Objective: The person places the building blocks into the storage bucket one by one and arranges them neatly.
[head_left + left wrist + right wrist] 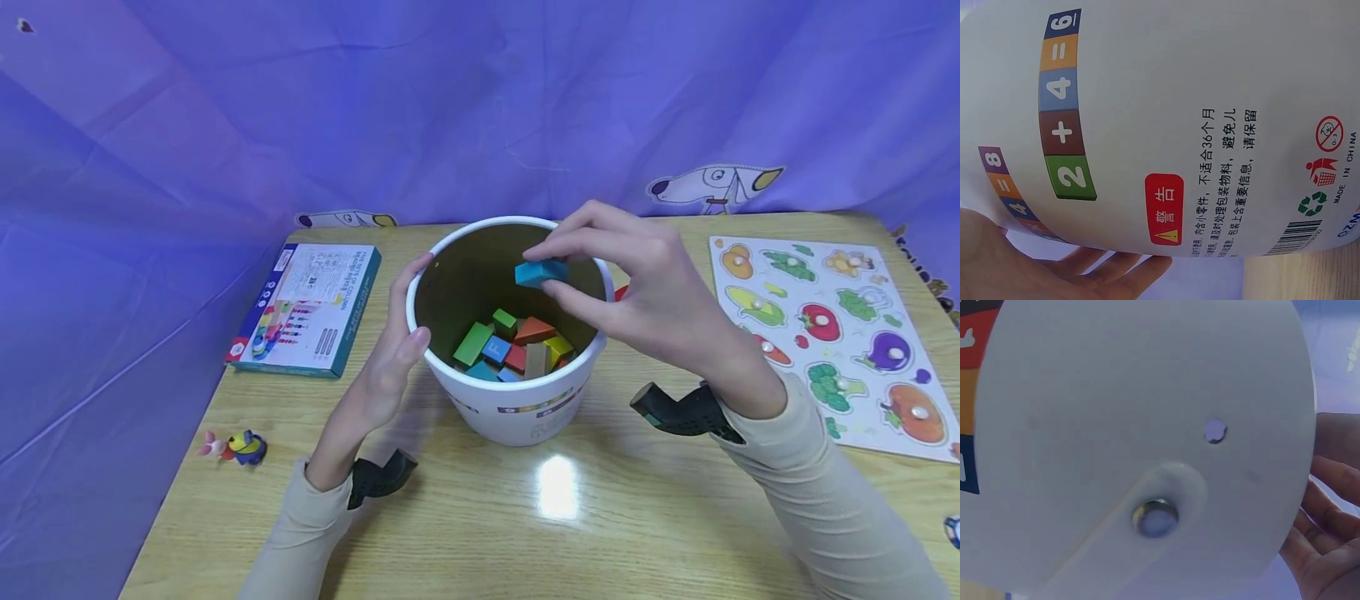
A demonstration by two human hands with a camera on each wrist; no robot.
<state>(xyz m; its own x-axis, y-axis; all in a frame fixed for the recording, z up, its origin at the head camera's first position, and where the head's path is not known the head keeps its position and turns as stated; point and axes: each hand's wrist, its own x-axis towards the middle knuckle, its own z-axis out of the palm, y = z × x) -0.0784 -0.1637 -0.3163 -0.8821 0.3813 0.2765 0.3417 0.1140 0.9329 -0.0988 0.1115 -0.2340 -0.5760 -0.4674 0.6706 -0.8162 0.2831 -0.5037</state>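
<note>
A white bucket (510,404) stands upright on the table, with several coloured wooden blocks (517,346) at its bottom. My left hand (386,367) rests against the bucket's left outer wall, thumb near the rim. In the left wrist view, the fingers of that hand (1079,269) lie beside the printed wall. My right hand (637,275) is over the bucket's right side and pinches a blue block (542,273) between thumb and fingers above the opening. From the right wrist, the bucket's wall (1116,425) covers the block and part of the hand (1329,550).
To the left lies a boxed toy set (311,308), with small toy figures (243,448) in front of it. A vegetable puzzle board (840,342) lies at the right. Behind the table hangs a purple cloth (480,108).
</note>
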